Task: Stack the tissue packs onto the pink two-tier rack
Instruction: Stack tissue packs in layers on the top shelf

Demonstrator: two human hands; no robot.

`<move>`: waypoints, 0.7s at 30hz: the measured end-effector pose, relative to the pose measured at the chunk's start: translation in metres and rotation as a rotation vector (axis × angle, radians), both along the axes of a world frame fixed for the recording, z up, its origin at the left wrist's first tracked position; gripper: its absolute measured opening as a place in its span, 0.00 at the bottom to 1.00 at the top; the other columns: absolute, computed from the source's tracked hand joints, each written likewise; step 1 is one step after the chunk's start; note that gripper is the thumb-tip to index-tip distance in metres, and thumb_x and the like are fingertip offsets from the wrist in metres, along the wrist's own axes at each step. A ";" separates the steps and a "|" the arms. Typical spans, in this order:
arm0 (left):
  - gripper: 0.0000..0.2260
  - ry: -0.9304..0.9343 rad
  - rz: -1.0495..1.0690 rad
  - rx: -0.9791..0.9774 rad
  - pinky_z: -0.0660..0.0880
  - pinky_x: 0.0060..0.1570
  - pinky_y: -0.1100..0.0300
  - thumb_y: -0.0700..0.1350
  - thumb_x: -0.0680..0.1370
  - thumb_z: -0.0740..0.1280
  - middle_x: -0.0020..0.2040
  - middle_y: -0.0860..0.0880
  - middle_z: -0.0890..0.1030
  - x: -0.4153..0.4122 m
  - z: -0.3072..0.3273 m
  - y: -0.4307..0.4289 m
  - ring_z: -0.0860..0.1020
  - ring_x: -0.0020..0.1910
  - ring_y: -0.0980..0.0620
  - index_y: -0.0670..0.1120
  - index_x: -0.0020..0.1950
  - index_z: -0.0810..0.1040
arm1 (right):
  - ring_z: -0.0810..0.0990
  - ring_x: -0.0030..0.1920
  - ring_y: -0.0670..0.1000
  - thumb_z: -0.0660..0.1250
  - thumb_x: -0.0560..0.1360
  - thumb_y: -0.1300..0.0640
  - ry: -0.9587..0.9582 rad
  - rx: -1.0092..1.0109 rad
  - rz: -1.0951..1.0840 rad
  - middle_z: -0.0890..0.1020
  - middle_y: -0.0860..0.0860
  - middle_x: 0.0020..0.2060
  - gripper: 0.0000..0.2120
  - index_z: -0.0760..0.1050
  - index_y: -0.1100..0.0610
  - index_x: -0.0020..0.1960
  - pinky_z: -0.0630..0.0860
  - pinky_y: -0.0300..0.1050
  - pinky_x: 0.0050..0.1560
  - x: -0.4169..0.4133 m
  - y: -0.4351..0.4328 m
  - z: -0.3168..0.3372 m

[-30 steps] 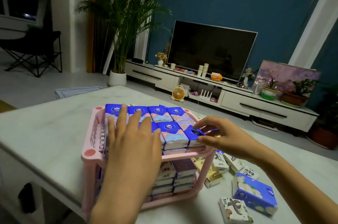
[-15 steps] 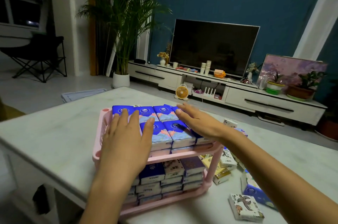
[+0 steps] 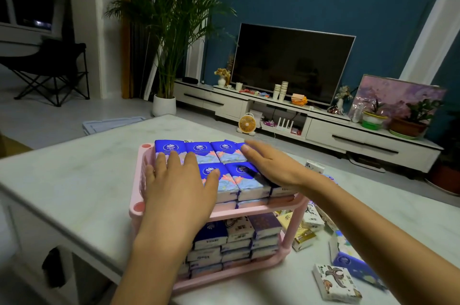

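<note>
Head view: a pink plastic two-tier rack (image 3: 251, 209) stands on a pale marble-look table (image 3: 74, 175), close to its near edge. The upper tier is covered with blue, flower-printed tissue packs (image 3: 224, 152) lying flat in close rows, more than one layer deep at the front. The left hand (image 3: 179, 187) lies palm down on the packs at the left side, fingers straight and slightly spread, grasping nothing. The right hand (image 3: 271, 165) lies palm down across the packs at the right side, fingers straight and together, pointing toward the far left, also grasping nothing. The lower tier holds stacked packs in blue, white and purple wrappers (image 3: 239, 242), piled several high. To the right of the rack, loose on the table, lie a white pack with a dark swirling print (image 3: 336, 282), a larger blue pack (image 3: 353, 262) behind it, and a yellow pack (image 3: 302, 237) just beside the rack's right leg. Beyond the table a dark flat television (image 3: 291, 63) stands on a low white cabinet (image 3: 361, 140)
</note>
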State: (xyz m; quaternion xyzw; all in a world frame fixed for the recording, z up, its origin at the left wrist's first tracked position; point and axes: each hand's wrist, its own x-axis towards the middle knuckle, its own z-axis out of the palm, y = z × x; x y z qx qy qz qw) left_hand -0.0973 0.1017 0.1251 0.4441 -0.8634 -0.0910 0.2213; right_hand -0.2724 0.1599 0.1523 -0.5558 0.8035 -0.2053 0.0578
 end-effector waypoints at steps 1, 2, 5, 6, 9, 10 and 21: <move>0.26 0.025 -0.002 -0.017 0.51 0.72 0.50 0.58 0.80 0.51 0.75 0.44 0.58 -0.001 0.003 -0.002 0.52 0.74 0.44 0.46 0.74 0.57 | 0.64 0.70 0.51 0.49 0.80 0.45 -0.015 -0.042 -0.008 0.65 0.53 0.71 0.25 0.60 0.57 0.73 0.59 0.42 0.67 0.000 -0.001 0.002; 0.26 0.041 -0.005 -0.045 0.51 0.72 0.50 0.58 0.80 0.50 0.75 0.45 0.58 -0.003 0.007 -0.005 0.52 0.74 0.44 0.47 0.74 0.58 | 0.62 0.71 0.50 0.49 0.80 0.44 0.006 -0.059 -0.007 0.63 0.52 0.73 0.26 0.58 0.55 0.74 0.57 0.41 0.68 0.001 -0.004 0.003; 0.25 0.039 -0.026 -0.054 0.45 0.73 0.48 0.58 0.80 0.46 0.77 0.47 0.53 -0.010 0.014 -0.016 0.45 0.75 0.45 0.50 0.75 0.56 | 0.52 0.75 0.49 0.48 0.79 0.40 0.133 0.035 0.042 0.55 0.50 0.75 0.28 0.54 0.49 0.75 0.49 0.46 0.74 0.007 -0.013 -0.002; 0.25 0.017 -0.034 -0.037 0.42 0.72 0.45 0.59 0.80 0.45 0.77 0.48 0.51 -0.012 0.014 -0.019 0.43 0.75 0.45 0.51 0.75 0.55 | 0.48 0.75 0.49 0.47 0.78 0.38 0.165 0.086 0.049 0.51 0.50 0.76 0.28 0.52 0.47 0.75 0.45 0.50 0.74 0.009 -0.016 -0.004; 0.26 -0.085 -0.075 0.010 0.36 0.68 0.39 0.62 0.79 0.43 0.77 0.50 0.46 -0.017 0.007 -0.023 0.38 0.75 0.46 0.56 0.76 0.52 | 0.41 0.75 0.50 0.44 0.77 0.36 0.207 0.203 0.046 0.45 0.49 0.76 0.28 0.48 0.42 0.75 0.39 0.57 0.74 0.009 -0.020 -0.009; 0.26 -0.123 -0.089 0.020 0.36 0.68 0.38 0.63 0.79 0.42 0.77 0.50 0.46 -0.018 0.004 -0.023 0.38 0.75 0.46 0.57 0.75 0.52 | 0.40 0.75 0.50 0.44 0.77 0.36 0.204 0.223 0.047 0.44 0.49 0.76 0.28 0.47 0.41 0.75 0.39 0.57 0.73 0.009 -0.020 -0.010; 0.23 -0.201 -0.159 0.063 0.43 0.71 0.41 0.61 0.80 0.43 0.77 0.53 0.46 -0.016 0.000 -0.024 0.41 0.75 0.48 0.59 0.75 0.52 | 0.47 0.75 0.48 0.44 0.78 0.38 0.212 0.168 0.034 0.51 0.48 0.76 0.25 0.52 0.42 0.74 0.44 0.54 0.73 0.014 -0.017 -0.012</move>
